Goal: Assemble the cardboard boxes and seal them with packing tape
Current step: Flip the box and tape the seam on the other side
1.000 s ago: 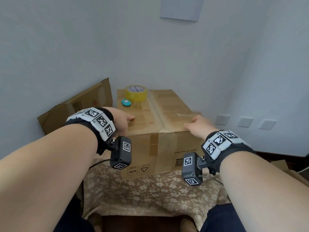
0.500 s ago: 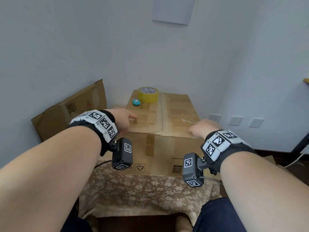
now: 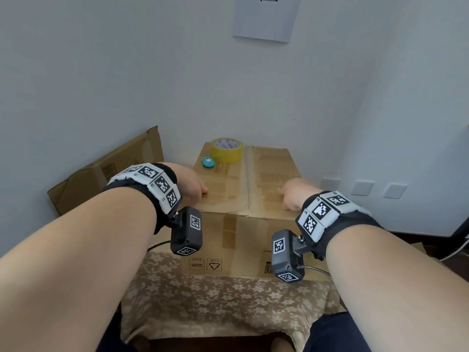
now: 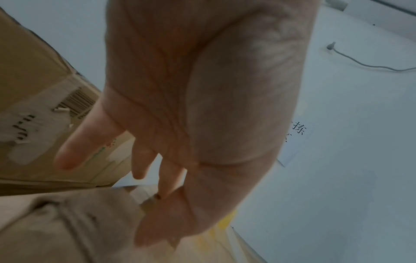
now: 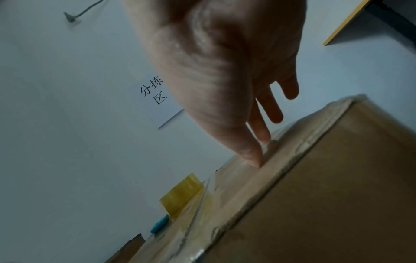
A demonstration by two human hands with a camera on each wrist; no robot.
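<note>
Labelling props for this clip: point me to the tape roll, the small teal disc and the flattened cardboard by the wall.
tape roll [image 3: 227,150]: head view, yellow outer side of the roll.
teal disc [image 3: 208,162]: head view, middle of its top face.
flattened cardboard [image 3: 106,171]: head view, its brown face left of the box.

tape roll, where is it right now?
In the head view the yellow tape roll stands on the cardboard box's far left corner, beside the small teal object, beyond the left hand.
</note>
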